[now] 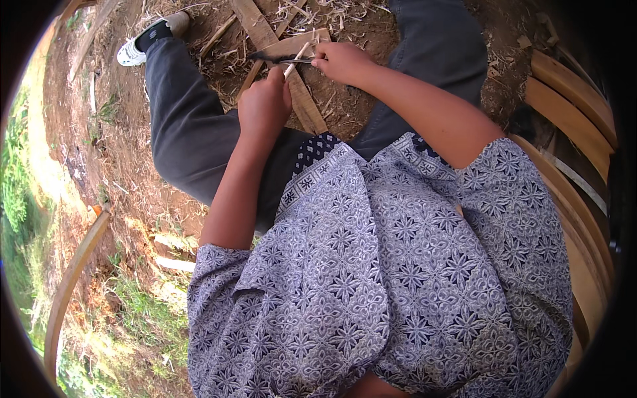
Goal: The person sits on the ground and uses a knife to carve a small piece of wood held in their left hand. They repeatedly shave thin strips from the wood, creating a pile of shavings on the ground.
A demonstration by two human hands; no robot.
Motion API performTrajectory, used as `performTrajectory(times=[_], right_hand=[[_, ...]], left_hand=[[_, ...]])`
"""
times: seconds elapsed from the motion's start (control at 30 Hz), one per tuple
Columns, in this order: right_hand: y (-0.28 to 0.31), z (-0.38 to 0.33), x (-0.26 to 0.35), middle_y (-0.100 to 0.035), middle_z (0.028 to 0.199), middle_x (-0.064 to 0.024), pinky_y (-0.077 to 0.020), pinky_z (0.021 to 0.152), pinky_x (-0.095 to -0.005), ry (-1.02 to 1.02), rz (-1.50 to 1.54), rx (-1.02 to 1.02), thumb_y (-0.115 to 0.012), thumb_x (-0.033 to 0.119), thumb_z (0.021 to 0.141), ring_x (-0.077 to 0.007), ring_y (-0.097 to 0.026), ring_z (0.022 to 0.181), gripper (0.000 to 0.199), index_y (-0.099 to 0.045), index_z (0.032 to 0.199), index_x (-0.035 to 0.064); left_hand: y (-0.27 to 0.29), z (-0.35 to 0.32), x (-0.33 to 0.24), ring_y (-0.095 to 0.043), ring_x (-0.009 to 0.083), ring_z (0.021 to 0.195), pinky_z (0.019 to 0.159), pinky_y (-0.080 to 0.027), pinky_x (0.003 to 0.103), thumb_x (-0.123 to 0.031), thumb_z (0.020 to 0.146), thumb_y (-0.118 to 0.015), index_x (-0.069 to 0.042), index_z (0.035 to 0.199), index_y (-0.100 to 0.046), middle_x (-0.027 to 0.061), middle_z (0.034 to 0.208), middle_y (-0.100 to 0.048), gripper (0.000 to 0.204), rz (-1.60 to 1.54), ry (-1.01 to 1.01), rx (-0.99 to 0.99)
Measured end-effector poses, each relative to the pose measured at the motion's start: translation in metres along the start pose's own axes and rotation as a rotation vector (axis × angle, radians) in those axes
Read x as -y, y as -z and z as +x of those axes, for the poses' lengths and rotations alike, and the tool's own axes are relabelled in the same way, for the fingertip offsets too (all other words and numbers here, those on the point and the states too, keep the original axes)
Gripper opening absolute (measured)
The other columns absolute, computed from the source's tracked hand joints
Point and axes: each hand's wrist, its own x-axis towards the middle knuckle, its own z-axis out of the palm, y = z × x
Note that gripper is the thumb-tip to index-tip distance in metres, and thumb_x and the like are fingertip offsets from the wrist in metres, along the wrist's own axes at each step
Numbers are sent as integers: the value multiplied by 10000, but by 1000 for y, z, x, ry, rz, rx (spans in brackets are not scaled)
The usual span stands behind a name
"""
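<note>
My left hand [264, 101] is closed around the lower end of a thin, pale wooden stick [302, 53], which points up and away to the right. Opposite it, my right hand [343, 63] has its fingers curled around one end of a knife [297, 61]. The narrow blade lies across the stick just beyond my left thumb. The knife's handle is mostly hidden inside my right fist. Both hands work between my bent legs, above wooden boards [308, 106] lying on the ground.
Curly wood shavings [355, 18] are scattered over the brown soil. Long planks [574, 109], bent by the lens, stand close on my right. Another wooden beam [78, 282] is at the left, near grass [142, 302]. A white shoe [131, 54] shows at the far left.
</note>
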Motion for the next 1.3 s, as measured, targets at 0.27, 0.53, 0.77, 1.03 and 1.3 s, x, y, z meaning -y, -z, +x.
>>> performTrajectory(times=[0.27, 0.53, 0.77, 1.03, 1.3], right_hand=[[-5, 25, -2, -732, 930, -88, -548, 777, -485, -143, -190, -56, -612, 362, 994, -300, -711, 942, 226, -685, 1045, 154], [-3, 27, -31, -721, 885, -111, -537, 739, -484, -52, 8, -130, -632, 377, 978, -317, -704, 843, 268, -683, 1045, 123], [5, -4, 8, -725, 907, -106, -539, 764, -486, 50, -34, -21, -622, 362, 984, -322, -708, 866, 233, -693, 1056, 151], [-1, 18, 28, -739, 1090, -98, -565, 855, -476, -98, -169, 16, -599, 297, 1002, -306, -706, 1071, 230, -686, 1165, 163], [16, 30, -5, -742, 1027, -79, -563, 841, -478, -113, -166, -64, -594, 348, 1001, -299, -712, 1021, 233, -694, 1122, 176]], left_hand=[[-4, 3, -7, -669, 451, 724, 660, -520, 563, -207, 931, -643, -79, 955, -608, 213, 733, -668, 135, 89, -8, 58], [6, 0, -4, -684, 434, 737, 668, -533, 536, -188, 919, -672, -66, 921, -633, 215, 774, -693, 128, -43, 48, 2], [1, 1, -4, -681, 437, 722, 661, -530, 543, -198, 917, -676, -62, 917, -629, 218, 740, -682, 143, -11, 29, -1], [2, 4, 2, -687, 420, 695, 641, -546, 530, -210, 925, -665, -79, 963, -635, 197, 725, -688, 139, 33, 26, 3], [3, 3, -3, -680, 441, 727, 668, -537, 541, -209, 922, -672, -65, 911, -618, 213, 755, -688, 154, -4, 12, 3]])
